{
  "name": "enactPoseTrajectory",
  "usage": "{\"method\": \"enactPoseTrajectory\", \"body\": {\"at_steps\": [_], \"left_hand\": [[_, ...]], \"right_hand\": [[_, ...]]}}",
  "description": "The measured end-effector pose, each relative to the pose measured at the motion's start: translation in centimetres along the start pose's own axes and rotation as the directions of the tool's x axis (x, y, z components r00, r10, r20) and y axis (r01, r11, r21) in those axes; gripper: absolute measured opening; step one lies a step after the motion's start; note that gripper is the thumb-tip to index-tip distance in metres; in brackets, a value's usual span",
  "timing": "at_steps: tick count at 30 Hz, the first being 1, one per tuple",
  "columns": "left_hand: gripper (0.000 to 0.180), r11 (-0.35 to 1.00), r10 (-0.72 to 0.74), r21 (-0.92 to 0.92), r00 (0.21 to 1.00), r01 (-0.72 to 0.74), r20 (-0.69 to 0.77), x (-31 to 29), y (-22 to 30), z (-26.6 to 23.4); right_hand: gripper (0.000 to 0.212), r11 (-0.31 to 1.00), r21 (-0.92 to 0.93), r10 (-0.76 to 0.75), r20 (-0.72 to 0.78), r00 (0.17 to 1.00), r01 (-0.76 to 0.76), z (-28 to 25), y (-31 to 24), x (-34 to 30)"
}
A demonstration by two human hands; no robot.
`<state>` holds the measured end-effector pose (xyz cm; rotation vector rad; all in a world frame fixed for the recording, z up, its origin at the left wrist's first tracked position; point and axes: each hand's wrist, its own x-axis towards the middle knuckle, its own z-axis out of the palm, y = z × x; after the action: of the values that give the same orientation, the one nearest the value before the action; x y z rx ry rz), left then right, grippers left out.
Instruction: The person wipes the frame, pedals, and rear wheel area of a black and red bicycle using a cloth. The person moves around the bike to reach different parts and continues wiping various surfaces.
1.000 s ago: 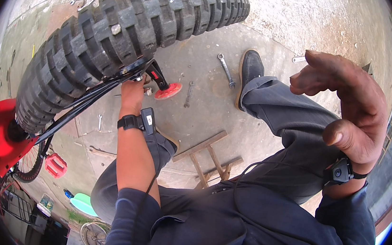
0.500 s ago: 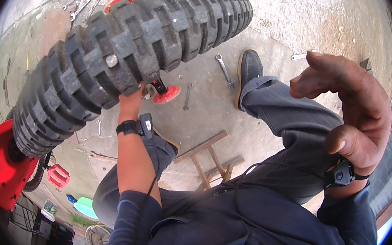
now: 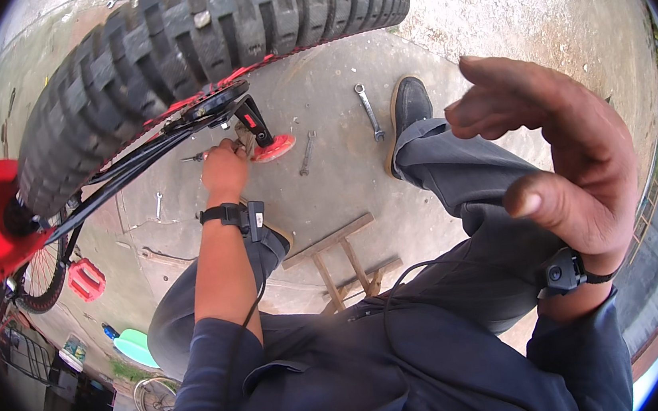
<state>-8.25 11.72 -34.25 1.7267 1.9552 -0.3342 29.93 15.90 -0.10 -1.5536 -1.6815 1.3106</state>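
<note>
A large knobbly bicycle tyre point(image 3: 161, 58) spans the upper left. Below it run the bicycle's black bars, a chainring point(image 3: 214, 103) and a black crank arm point(image 3: 254, 121) with a red pedal point(image 3: 273, 148). My left hand point(image 3: 225, 168) reaches in beside this crank with its fingers closed; a thin dark piece sticks out on its left, but what it grips is mostly hidden. Raised at the right, close to the view, my right hand point(image 3: 570, 132) is empty, its fingers curved and the thumb held apart.
Two wrenches point(image 3: 370, 113) point(image 3: 307, 153) lie on the concrete floor between my feet. A low wooden stand point(image 3: 329, 241) is under me. A second red pedal point(image 3: 86, 280), a green basin point(image 3: 134, 348) and a loose wheel point(image 3: 155, 402) are at the left.
The tyre has shifted up and left in view, exposing the chainring, the bars and my left hand. My right hand appears slightly farther left and stays open.
</note>
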Motion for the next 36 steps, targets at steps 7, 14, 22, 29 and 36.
{"method": "enactPoseTrajectory", "body": {"at_steps": [7,14,22,29,36], "left_hand": [[0.033,0.993,-0.115,-0.008,0.993,0.115,0.015,-1.6,0.7,-5.5],[0.037,0.978,-0.037,-0.195,0.980,0.077,0.198,-6.8,2.7,-6.8],[0.036,0.898,-0.072,-0.426,0.992,0.111,0.106,-8.9,0.1,-9.3],[0.026,0.497,-0.208,-0.817,0.954,0.292,0.214,-8.7,3.4,-7.4],[0.031,0.081,-0.243,-0.938,0.920,0.336,0.308,-4.4,1.1,-5.8]], "right_hand": [[0.054,0.978,0.025,-0.207,0.091,0.974,0.205,0.9,-0.3,-0.5],[0.045,0.971,0.117,-0.225,0.129,0.966,0.210,2.2,-0.3,-0.4],[0.044,0.955,-0.054,-0.284,0.129,0.950,0.293,3.3,-0.2,0.6],[0.044,0.958,-0.076,-0.266,0.114,0.957,0.276,3.6,-0.4,0.4],[0.044,0.954,-0.079,-0.278,0.140,0.950,0.291,3.6,0.0,0.6]]}}
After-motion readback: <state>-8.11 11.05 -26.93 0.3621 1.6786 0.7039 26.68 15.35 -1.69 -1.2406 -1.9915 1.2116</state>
